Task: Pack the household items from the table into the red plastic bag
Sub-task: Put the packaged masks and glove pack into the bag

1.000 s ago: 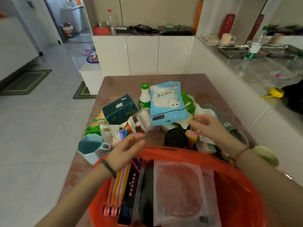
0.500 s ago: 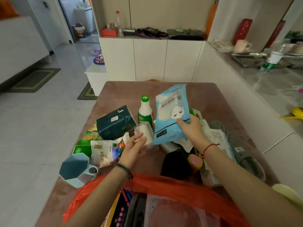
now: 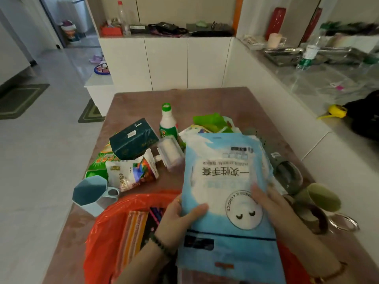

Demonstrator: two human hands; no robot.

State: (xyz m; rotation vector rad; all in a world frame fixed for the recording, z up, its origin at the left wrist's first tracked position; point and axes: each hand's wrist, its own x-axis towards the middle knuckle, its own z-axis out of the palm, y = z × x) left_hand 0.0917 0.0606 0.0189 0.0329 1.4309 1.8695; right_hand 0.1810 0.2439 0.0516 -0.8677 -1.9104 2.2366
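Brown counter (image 3: 133, 103) holds the clutter; at 6 o'clock, left hand (image 3: 178, 218) and right hand (image 3: 274, 208) grip the blue glove packet (image 3: 225, 181) above the red plastic bag (image 3: 106, 228). Next, it likely needs lowering inside.

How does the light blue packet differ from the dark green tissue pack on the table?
The light blue packet is flat and thin; the dark green tissue pack is a thick block. The packet is pale with a drawn face; the tissue pack is dark with a small white label. The packet is held over the red plastic bag; the tissue pack rests among items on the table. Both are printed packages.
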